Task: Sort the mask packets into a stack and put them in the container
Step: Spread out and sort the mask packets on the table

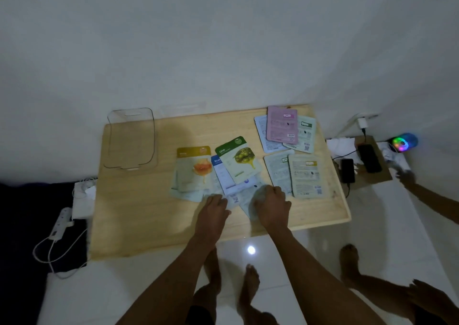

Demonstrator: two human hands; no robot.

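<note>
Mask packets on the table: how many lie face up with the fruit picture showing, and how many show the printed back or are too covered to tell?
Face up, picture or name showing: 3 (honey packet, blueberry packet, olive packet)
Printed back up, right side: 5 (pink packet on top)
Partly hidden under others or under the hands: at least 3, count uncertain
Total: at least 11

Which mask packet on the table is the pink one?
The pink packet at the table's far right corner, lying back side up on top of two paler packets. It is the only pink one; the rest are white, pale green, yellow or green.
</note>
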